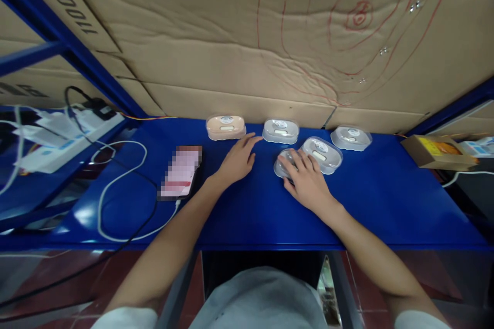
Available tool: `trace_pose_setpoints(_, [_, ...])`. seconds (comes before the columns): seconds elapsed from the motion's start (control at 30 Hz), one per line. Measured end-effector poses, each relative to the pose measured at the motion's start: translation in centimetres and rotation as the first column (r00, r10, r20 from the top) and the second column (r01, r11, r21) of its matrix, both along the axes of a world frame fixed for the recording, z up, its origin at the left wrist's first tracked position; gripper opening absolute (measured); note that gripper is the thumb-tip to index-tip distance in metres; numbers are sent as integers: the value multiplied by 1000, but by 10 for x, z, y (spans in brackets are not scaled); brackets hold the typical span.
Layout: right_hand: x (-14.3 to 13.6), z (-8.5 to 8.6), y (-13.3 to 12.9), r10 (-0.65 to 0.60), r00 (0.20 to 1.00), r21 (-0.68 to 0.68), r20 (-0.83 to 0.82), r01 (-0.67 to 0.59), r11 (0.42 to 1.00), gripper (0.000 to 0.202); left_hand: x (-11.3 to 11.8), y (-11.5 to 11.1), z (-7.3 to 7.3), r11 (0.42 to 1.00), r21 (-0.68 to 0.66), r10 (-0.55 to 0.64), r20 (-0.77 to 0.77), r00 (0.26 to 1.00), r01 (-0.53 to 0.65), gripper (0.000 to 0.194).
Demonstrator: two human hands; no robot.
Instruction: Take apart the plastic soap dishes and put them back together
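Several oval clear-covered cases lie on the blue table (247, 216). At the back left is a peach case (226, 127); a whitish case (280, 131) stands to its right and a greyish case (351, 138) farther right. My right hand (306, 180) rests with spread fingers on top of a grey case (283, 165), partly covering it. Its fingertips also come near a neighbouring case (321, 154) that touches or nearly touches the first. My left hand (237, 161) is open, fingers stretched out, just in front of the peach case and holding nothing.
A phone (180, 172) with a white cable (101, 205) lies on the left. Beyond it is a power strip (73, 144). Cardboard (216, 36) walls the back. An open cardboard box (428, 154) sits at the right edge.
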State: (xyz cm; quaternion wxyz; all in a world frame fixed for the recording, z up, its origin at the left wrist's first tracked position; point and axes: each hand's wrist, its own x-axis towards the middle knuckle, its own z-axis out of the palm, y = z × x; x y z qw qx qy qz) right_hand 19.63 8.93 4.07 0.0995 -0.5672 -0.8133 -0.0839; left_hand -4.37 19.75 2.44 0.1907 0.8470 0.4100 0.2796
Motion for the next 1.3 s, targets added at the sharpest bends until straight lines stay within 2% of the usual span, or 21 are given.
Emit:
trace_pose_setpoints(0.1, [6, -3, 4, -108, 994, 12, -4, 108, 994, 60, -4, 7, -3, 991, 52, 122, -42, 992, -120, 53])
trace_pose_setpoints(0.23, [21, -10, 14, -211, 977, 36, -24, 211, 977, 61, -3, 9, -8, 983, 95, 169, -101, 981, -159, 52])
trace_pose_setpoints(0.33, [31, -17, 21, -242, 970, 73, -34, 244, 967, 68, -4, 11, -5, 970, 135, 218, -119, 969, -202, 54])
trace_pose_setpoints(0.4, [34, -21, 24, -244, 969, 75, -38, 246, 966, 73, -7, 14, -3, 949, 161, 291, -108, 951, -272, 58])
trace_pose_setpoints(0.5, [29, -26, 26, -194, 978, 69, -73, 199, 978, 77, -12, 19, -3, 898, 184, 430, -162, 888, -401, 69])
trace_pose_setpoints(0.6, [17, -30, 33, -72, 991, 78, -109, 81, 994, 78, -13, 20, -6, 868, 198, 492, -230, 840, -454, 76])
trace_pose_setpoints(0.7, [4, -33, 51, 30, 994, 67, -105, -23, 997, 78, -12, 17, -6, 842, 237, 531, -200, 824, -485, 72])
trace_pose_setpoints(0.77, [-3, -33, 67, 46, 993, 54, -112, -40, 998, 77, -12, 15, -3, 823, 275, 551, -176, 816, -497, 63])
trace_pose_setpoints(0.87, [-12, -32, 87, 5, 990, 56, -144, 3, 998, 70, -12, 10, 4, 824, 329, 529, -156, 834, -461, 45])
trace_pose_setpoints(0.93, [-15, -29, 90, -17, 987, 60, -157, 27, 998, 65, -11, 7, 7, 836, 357, 491, -147, 859, -417, 38])
trace_pose_setpoints(1.1, [-10, -18, 76, 43, 987, 54, -155, -35, 998, 53, -3, -3, 10, 886, 386, 337, -152, 929, -258, 31])
trace_pose_setpoints(1.3, [0, -12, 72, 83, 990, 29, -114, -80, 996, 63, 13, -22, 17, 895, 433, 181, -139, 974, -105, 23])
